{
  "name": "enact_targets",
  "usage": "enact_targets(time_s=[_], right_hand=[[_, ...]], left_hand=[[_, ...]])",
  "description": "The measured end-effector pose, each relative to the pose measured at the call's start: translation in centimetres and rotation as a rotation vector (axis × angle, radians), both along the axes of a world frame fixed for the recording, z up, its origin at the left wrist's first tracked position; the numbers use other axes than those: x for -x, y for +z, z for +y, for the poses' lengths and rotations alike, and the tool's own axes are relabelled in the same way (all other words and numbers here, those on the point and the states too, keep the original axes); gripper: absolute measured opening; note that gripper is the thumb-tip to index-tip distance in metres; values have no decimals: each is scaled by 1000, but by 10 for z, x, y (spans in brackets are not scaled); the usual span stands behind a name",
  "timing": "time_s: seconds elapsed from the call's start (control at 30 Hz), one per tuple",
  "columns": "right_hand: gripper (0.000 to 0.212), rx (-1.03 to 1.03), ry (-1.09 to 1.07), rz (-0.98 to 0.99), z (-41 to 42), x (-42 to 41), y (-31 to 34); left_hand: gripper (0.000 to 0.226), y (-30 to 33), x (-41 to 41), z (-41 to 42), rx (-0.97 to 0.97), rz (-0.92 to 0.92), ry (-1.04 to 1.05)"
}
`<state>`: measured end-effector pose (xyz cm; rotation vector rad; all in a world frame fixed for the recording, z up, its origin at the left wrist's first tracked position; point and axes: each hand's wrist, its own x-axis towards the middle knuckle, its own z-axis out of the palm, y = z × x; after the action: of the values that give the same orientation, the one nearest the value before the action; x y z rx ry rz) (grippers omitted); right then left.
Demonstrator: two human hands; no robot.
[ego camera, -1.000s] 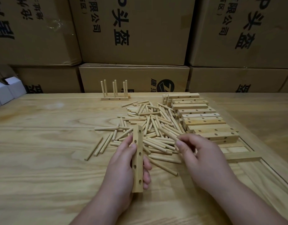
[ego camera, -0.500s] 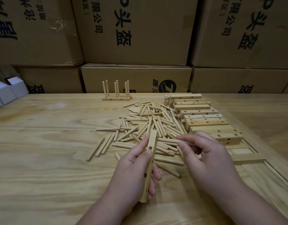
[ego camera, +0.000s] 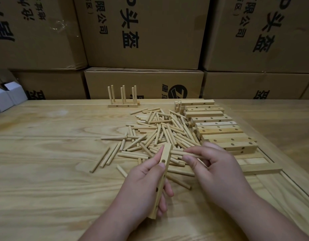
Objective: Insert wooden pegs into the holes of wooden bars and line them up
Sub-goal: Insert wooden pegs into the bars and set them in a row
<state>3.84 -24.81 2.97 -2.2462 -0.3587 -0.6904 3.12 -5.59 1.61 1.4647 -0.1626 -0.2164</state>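
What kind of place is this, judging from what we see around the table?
Probably a small workshop or storeroom for hand assembly: stacked brown cardboard cartons with printed characters line the wall behind the pale wooden table, which holds a heap of loose wooden pegs and rows of drilled wooden bars.

You see pale yellow-tan pegs [ego camera: 160,134] on a light table [ego camera: 46,153] with wavy brown grain. The bars [ego camera: 219,131] are the same blond wood with dark round holes. Behind them, the brown boxes [ego camera: 141,32] carry black print, and the small boxes [ego camera: 6,98] at the left are white.
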Motion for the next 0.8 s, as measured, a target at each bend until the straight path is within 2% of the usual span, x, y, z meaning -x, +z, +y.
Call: enact_targets(time_s=[0.13, 0.23, 0.43, 0.53, 0.63, 0.77, 0.8], right_hand=[[10, -38, -36, 31, 5, -1, -4], [8, -149, -42, 103, 10, 1, -5], [22, -190, -32, 167, 12, 6, -1], [27, -163, -1, 146, 10, 6, 0], [8, -93, 24, 95, 8, 3, 2], [32, 63, 55, 56, 6, 4, 5], [35, 108, 72, 65, 6, 6, 7]], left_hand=[[41, 1, 0, 0, -8, 15, 0], [40, 1, 0, 0, 2, 31, 7], [40, 4, 3, 2, 7, 47, 3], [40, 6, 5, 1, 9, 57, 9], [36, 8, 7, 3, 20, 88, 15], [18, 19, 12, 12, -9, 145, 77], [21, 22, 12, 16, -51, 155, 85]])
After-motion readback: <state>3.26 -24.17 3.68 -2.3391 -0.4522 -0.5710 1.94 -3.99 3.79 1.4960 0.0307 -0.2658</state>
